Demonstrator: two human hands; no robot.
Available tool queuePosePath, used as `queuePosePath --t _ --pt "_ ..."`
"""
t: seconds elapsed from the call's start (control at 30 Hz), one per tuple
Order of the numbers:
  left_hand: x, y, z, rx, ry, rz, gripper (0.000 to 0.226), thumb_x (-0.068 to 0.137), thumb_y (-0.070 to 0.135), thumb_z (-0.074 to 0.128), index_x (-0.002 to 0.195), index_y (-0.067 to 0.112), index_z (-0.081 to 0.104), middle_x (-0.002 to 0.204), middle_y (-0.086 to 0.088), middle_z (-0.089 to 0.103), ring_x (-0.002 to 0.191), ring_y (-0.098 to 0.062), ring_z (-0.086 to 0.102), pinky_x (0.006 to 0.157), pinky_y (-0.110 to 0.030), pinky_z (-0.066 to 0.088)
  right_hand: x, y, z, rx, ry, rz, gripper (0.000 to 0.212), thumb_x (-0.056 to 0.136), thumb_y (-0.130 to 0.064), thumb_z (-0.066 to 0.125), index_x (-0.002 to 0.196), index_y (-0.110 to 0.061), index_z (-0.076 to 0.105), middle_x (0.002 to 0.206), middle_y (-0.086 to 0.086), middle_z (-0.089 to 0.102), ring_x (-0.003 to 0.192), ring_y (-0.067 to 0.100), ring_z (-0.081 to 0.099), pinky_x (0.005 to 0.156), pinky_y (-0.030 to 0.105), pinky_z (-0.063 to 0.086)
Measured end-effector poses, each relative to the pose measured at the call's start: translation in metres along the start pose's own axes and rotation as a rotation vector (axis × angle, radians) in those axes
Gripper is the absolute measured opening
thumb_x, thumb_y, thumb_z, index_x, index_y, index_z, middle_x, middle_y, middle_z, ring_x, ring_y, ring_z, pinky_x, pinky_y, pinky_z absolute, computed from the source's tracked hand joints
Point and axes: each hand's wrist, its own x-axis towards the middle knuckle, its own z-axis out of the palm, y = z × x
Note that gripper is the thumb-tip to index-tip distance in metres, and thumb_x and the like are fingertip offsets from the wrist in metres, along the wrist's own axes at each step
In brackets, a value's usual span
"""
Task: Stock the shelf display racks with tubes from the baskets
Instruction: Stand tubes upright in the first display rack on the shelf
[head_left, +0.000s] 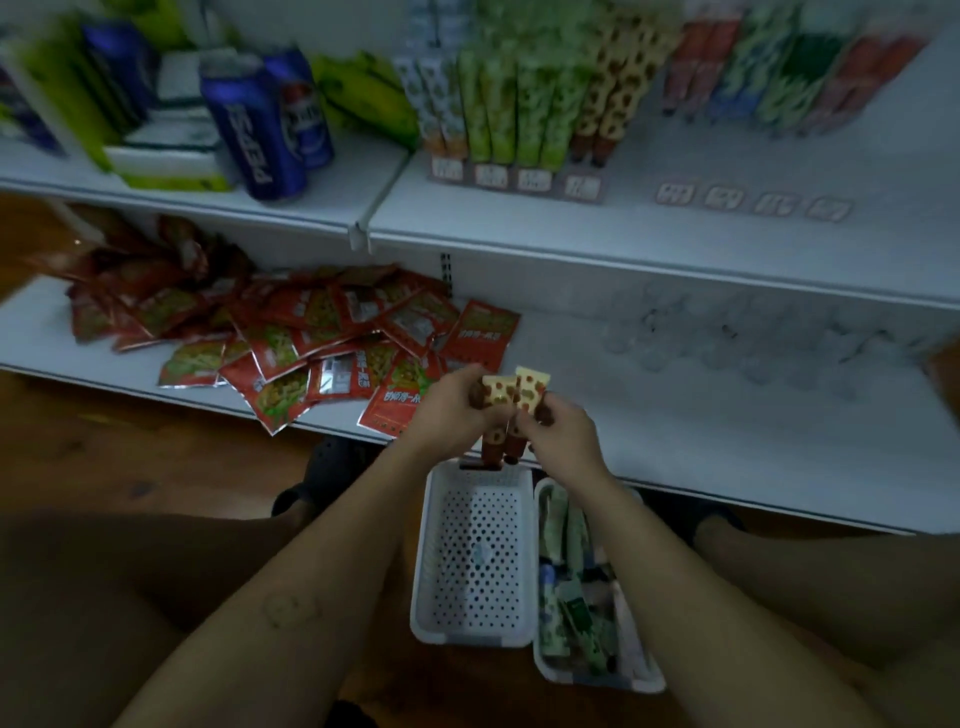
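My left hand (451, 402) and my right hand (558, 428) hold two cream tubes with brown spots and brown caps (511, 410) together, caps down, above the floor baskets. The left white perforated basket (431, 561) has nothing in it. The right white basket (649, 675) holds several green and blue tubes (563, 597). On the upper shelf a display rack (519, 179) stands with green tubes and spotted tubes (610, 104) upright in its slots. A second rack (753, 202) further right holds red and green tubes.
Red snack packets (322, 338) lie strewn over the lower shelf at left. Blue drink cans (260, 119) and green boxes stand on the upper shelf at left. Clear small items lie blurred on the lower shelf at right. My knees flank the baskets on the wooden floor.
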Motion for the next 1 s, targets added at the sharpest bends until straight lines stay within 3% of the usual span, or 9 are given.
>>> queuePosePath --t 0.2,0.37,0.43,0.5,0.63,0.73,0.83,1.0 --pt "0.015 0.063 -0.040 0.007 0.137 0.168 0.020 0.080 0.027 0.074 0.093 0.016 0.062 0.085 0.001 0.070 0.080 -0.014 0.066 0.073 -0.038 0.056 0.011 -0.067 -0.054 0.042 0.063 -0.206 0.021 0.086 -0.026 0.068 0.104 -0.021 0.058 0.084 -0.007 0.063 0.077 0.012 0.062 0.067 0.028 0.051" --pt "0.028 0.120 -0.079 0.083 0.202 0.244 0.023 0.077 0.030 0.078 0.083 0.016 0.061 0.080 0.002 0.065 0.071 -0.014 0.065 0.057 -0.030 0.053 0.020 -0.120 -0.107 -0.117 0.078 -0.372 0.029 0.078 -0.025 0.075 0.091 -0.014 0.052 0.076 -0.001 0.065 0.068 0.017 0.062 0.054 0.032 0.049" --pt "0.035 0.143 -0.092 0.138 0.217 0.306 0.022 0.077 0.031 0.077 0.081 0.017 0.060 0.082 0.003 0.063 0.074 -0.015 0.064 0.061 -0.032 0.052 0.025 -0.138 -0.132 -0.169 0.051 -0.407 0.034 0.074 -0.024 0.080 0.099 -0.013 0.060 0.084 0.004 0.069 0.073 0.021 0.065 0.065 0.043 0.056" --pt "0.042 0.164 -0.101 0.216 0.219 0.353 0.022 0.079 0.034 0.075 0.079 0.019 0.059 0.083 0.002 0.062 0.080 -0.017 0.061 0.068 -0.037 0.052 0.031 -0.154 -0.156 -0.248 0.020 -0.421 0.030 0.072 -0.022 0.082 0.091 -0.014 0.060 0.083 0.006 0.068 0.071 0.021 0.067 0.065 0.047 0.057" --pt "0.056 0.205 -0.113 0.335 0.211 0.417 0.026 0.081 0.033 0.074 0.093 0.023 0.054 0.091 0.000 0.062 0.077 -0.019 0.062 0.070 -0.041 0.055 0.045 -0.182 -0.196 -0.273 0.011 -0.436 0.025 0.078 -0.017 0.078 0.084 -0.011 0.055 0.077 0.007 0.067 0.063 0.015 0.069 0.056 0.038 0.059" --pt "0.064 0.232 -0.120 0.438 0.186 0.455 0.024 0.081 0.029 0.074 0.095 0.023 0.055 0.088 0.001 0.063 0.078 -0.019 0.060 0.071 -0.040 0.053 0.057 -0.195 -0.215 -0.237 0.026 -0.497 0.024 0.081 -0.014 0.074 0.096 -0.020 0.057 0.082 0.004 0.068 0.060 0.014 0.069 0.054 0.036 0.060" --pt "0.074 0.253 -0.120 0.570 0.212 0.500 0.034 0.081 0.032 0.072 0.107 0.017 0.056 0.109 -0.003 0.063 0.097 -0.022 0.058 0.081 -0.039 0.051 0.072 -0.200 -0.228 -0.268 0.030 -0.561 0.034 0.082 -0.013 0.072 0.110 -0.026 0.055 0.085 0.002 0.069 0.059 0.014 0.069 0.054 0.035 0.059" --pt "0.093 0.272 -0.116 0.670 0.279 0.585 0.036 0.080 0.036 0.072 0.109 0.019 0.057 0.110 -0.005 0.063 0.103 -0.025 0.058 0.085 -0.038 0.049 0.098 -0.198 -0.245 -0.268 0.081 -0.634 0.015 0.088 -0.016 0.066 0.102 -0.019 0.065 0.079 -0.001 0.069 0.059 0.013 0.069 0.057 0.038 0.060"
